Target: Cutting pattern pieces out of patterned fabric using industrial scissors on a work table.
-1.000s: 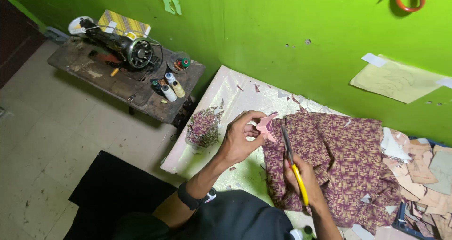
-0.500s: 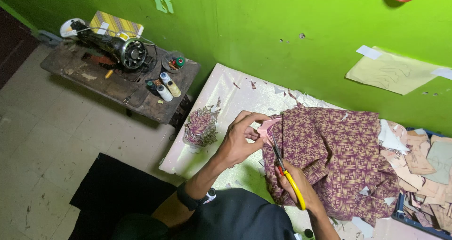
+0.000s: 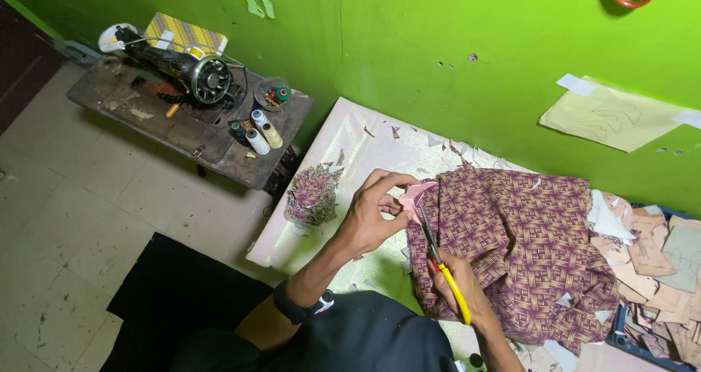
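Even bright indoor light from above, strong colour on the green wall [image 3: 409, 43], soft shadow under the sewing table [image 3: 190, 131], dark lower left corner, mild wide-angle bending at edges, focus mostly sharp

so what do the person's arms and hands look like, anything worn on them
Both hands are bare, no gloves. The left hand has a bare forearm with a black wristband, likely a watch, well below the wrist. The right hand shows no ring or band that can be made out, and its forearm is also bare. No sleeves reach the forearms; a dark top shows at the bottom edge.
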